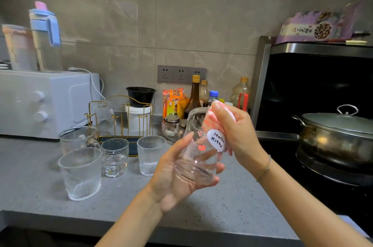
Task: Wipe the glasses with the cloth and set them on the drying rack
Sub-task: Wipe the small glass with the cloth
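Bare counter (232,206) at lower centre, open for passing. Four glasses (80,174) crowded at left centre, blocking the front of the drying rack (121,119). Pot (335,135) walling the right edge; bottles (194,95) behind.

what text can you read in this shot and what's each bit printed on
"Hello Kitty": white oval on the glass held in both hands.
Purple box on the hood: Chinese characters, too blurred to read.
Orange snack packets by the wall: print too small to read.
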### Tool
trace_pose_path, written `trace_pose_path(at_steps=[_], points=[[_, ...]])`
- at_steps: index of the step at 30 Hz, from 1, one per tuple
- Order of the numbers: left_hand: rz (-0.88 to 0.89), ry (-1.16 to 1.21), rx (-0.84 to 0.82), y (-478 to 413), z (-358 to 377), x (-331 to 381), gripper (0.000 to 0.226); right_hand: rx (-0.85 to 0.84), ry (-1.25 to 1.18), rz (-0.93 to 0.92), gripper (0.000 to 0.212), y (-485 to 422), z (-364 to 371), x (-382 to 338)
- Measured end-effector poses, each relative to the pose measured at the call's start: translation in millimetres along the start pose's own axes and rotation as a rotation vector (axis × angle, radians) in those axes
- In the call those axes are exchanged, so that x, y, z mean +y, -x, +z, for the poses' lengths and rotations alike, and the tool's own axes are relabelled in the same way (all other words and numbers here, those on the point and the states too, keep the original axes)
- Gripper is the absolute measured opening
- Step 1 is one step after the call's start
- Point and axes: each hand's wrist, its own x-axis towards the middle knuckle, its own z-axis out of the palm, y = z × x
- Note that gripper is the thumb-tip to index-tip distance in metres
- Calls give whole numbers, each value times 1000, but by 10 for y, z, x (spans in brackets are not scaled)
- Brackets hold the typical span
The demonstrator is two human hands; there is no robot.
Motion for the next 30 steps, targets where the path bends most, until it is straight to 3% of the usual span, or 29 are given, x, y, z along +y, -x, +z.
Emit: trace_pose_path(at_steps=[3, 8, 12, 15, 18, 21, 24, 28, 30], points=[[-85, 239, -32, -15, -72, -32, 67, 12, 14, 32, 42, 48, -57, 89], [-92, 227, 23, -72, -162, -101, 71, 208, 2, 106, 45, 56, -231, 350], [-107, 266, 207, -186, -267, -148, 82, 385, 42, 426, 33, 26, -460, 766], [-127, 361, 312, -278, -345, -235, 74, 222, 99, 714, 21, 147, -589, 1134], [-130, 373, 387, -328, -353, -328, 58, 2, 147, 858, 24, 367, -638, 1457], [-131, 360, 454, -362, -321, -377, 55, -65, 380, 797, 28, 456, -684, 1608], [-64, 393, 514, -425, -322, -382, 56, 16, 553, 607, 39, 430, -669, 1541], [20, 329, 481, -472, -280, -280, 44, 2, 278, 283, 33, 452, -401, 1046], [49, 266, 470, -486, -272, -216, 41, -88, 172, 196, 44, 496, -251, 848]])
